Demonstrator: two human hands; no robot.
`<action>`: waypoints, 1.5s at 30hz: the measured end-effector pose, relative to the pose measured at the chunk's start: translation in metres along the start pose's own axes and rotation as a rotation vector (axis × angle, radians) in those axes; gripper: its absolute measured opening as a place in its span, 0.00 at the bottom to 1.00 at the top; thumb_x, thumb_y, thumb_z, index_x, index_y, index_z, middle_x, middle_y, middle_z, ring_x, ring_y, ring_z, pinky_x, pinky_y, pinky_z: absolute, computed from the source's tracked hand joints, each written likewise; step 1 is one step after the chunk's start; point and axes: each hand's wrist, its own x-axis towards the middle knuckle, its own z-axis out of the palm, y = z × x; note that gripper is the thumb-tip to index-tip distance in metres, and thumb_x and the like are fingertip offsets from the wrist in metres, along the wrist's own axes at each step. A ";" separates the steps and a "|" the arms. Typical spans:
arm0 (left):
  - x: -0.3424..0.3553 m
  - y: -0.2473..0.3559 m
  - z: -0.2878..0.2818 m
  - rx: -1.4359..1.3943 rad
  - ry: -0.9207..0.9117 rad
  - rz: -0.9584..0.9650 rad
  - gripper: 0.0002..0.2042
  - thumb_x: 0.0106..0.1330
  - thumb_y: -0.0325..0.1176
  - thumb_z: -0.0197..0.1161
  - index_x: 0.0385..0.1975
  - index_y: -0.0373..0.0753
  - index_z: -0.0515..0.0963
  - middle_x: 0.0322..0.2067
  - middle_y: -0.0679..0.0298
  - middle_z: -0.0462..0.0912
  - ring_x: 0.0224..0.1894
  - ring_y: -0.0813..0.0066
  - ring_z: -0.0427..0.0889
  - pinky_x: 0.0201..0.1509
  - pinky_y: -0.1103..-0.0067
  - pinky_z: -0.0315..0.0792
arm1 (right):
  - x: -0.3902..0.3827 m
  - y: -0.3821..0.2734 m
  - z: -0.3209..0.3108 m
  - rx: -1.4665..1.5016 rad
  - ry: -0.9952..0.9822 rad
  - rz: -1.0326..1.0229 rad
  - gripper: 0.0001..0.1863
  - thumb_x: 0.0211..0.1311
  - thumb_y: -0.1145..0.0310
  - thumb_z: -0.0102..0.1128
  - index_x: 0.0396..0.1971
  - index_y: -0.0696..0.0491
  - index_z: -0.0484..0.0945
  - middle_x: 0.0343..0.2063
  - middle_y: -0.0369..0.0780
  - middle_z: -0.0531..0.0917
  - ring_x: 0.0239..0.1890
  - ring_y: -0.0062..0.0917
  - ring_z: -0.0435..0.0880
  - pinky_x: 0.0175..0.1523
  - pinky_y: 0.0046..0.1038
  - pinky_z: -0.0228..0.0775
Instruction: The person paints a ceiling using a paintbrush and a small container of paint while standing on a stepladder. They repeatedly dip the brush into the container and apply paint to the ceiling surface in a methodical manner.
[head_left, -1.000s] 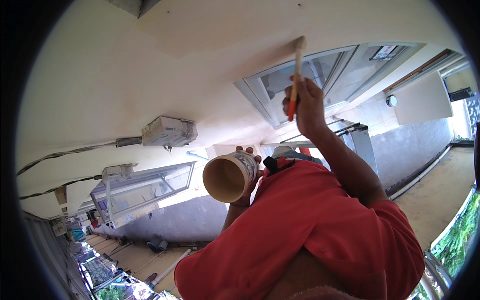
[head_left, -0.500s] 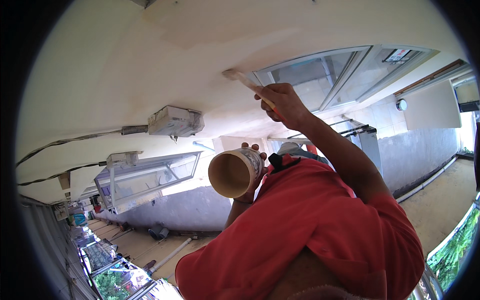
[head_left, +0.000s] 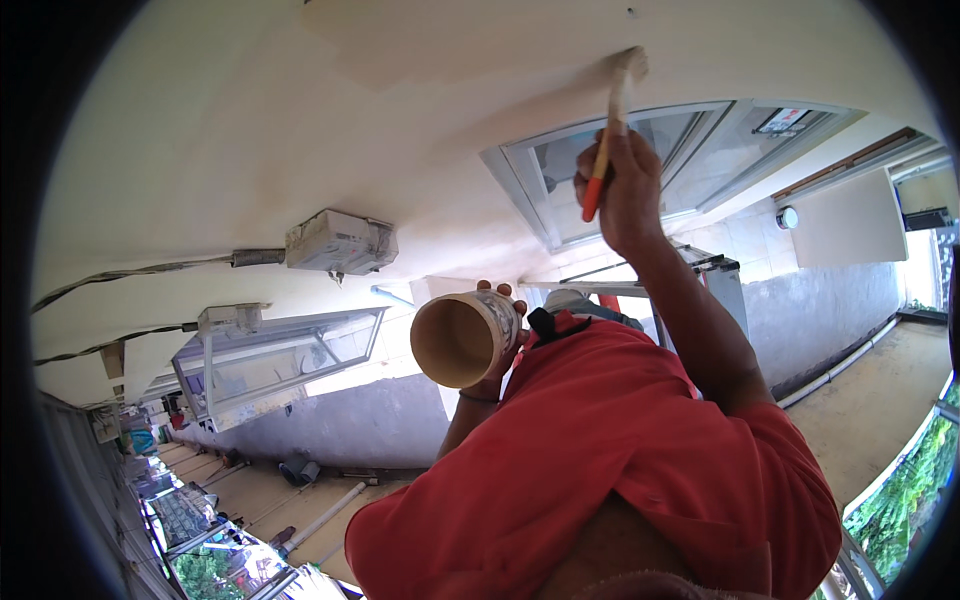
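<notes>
Raised since half a second ago: paintbrush [head_left: 612, 120], now near upright, bristles touching the cream ceiling [head_left: 330, 130] just beside the open window frame [head_left: 690, 160], where before it lay slanted lower. The stroke appears to carry on along the ceiling's edge. Right hand [head_left: 625, 185] wrapped tight around the orange handle. Left hand [head_left: 500, 335] gripping a tan paint cup [head_left: 462, 338], mouth toward the camera, near the red shirt [head_left: 610, 450]. Grey junction box [head_left: 340, 242] fixed to the ceiling, cables trailing left. White panel [head_left: 850, 220] on the far wall.
</notes>
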 end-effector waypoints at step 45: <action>0.011 0.014 -0.004 0.037 0.036 0.014 0.31 0.76 0.54 0.62 0.73 0.46 0.68 0.69 0.53 0.67 0.71 0.47 0.67 0.59 0.48 0.79 | -0.001 0.063 0.053 -0.737 -0.400 0.008 0.17 0.84 0.60 0.54 0.39 0.60 0.69 0.18 0.39 0.78 0.18 0.24 0.78 0.25 0.33 0.70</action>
